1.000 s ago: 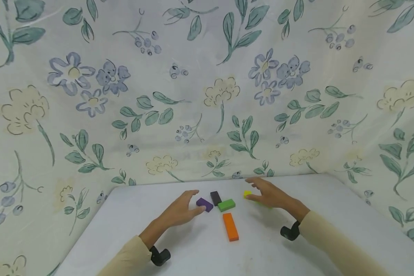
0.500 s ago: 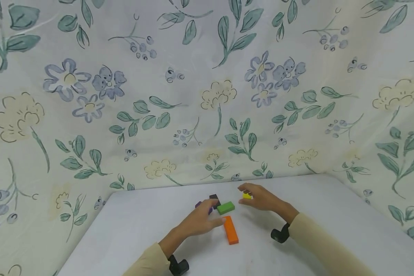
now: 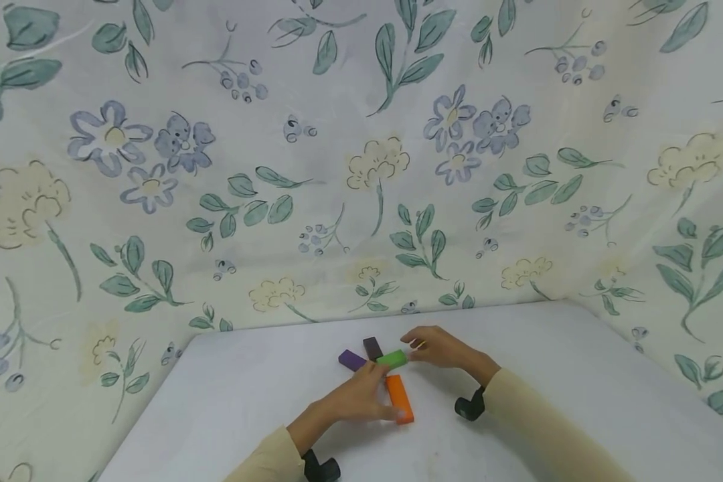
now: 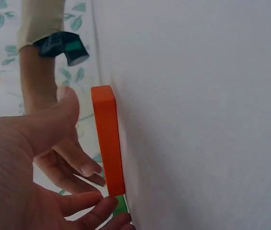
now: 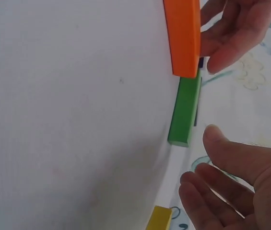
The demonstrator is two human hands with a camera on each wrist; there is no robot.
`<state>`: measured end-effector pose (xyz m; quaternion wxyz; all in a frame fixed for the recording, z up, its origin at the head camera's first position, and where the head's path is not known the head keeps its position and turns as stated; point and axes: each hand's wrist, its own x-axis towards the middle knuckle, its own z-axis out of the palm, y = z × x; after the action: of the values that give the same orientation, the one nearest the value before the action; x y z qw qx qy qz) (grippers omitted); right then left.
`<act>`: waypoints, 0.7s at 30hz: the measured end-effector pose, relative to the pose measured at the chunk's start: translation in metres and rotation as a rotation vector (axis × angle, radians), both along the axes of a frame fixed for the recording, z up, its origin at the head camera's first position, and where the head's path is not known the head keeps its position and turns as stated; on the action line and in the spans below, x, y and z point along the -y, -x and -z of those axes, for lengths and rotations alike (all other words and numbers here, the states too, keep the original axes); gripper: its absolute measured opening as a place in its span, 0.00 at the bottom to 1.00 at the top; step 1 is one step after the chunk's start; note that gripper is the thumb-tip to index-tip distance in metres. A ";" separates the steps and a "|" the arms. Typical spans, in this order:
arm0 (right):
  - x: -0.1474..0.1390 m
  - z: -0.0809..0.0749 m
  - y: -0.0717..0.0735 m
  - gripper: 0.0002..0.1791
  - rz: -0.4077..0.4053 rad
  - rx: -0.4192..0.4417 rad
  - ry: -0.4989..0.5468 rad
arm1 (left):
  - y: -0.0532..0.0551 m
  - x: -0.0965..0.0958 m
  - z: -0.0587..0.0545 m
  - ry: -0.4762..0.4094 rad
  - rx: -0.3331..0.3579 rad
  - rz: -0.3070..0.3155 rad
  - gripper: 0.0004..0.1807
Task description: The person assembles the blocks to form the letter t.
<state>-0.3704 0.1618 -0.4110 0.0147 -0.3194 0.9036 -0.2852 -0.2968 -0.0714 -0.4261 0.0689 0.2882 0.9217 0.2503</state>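
My left hand (image 3: 357, 396) hovers over the left side of an orange block (image 3: 399, 399), thumb near its close end and fingers near its far end. In the left wrist view a gap shows between the thumb and the orange block (image 4: 108, 141). A green block (image 3: 393, 359) lies just beyond the orange one. My right hand (image 3: 440, 347), fingers loosely bent with nothing between them, is just right of the green block (image 5: 185, 110). A yellow block (image 5: 159, 218) is mostly hidden behind the right hand in the head view.
A purple block (image 3: 352, 360) and a dark block (image 3: 372, 347) lie beyond the left hand, close to the green one. All rest on a white table (image 3: 247, 375). A flower-patterned cloth (image 3: 325, 221) hangs along its back edge.
My left hand has moved right, from the purple block to the orange block. My right hand has moved left, away from the yellow block toward the green one. The blocks lie as before.
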 end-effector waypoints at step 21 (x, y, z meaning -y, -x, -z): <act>0.024 0.003 0.003 0.18 -0.025 0.027 -0.144 | -0.004 0.000 0.001 -0.005 -0.120 -0.019 0.51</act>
<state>-0.3738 0.1376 -0.4145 0.0533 -0.3247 0.9175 -0.2235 -0.2924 -0.0718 -0.4267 0.0105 0.2939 0.9264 0.2354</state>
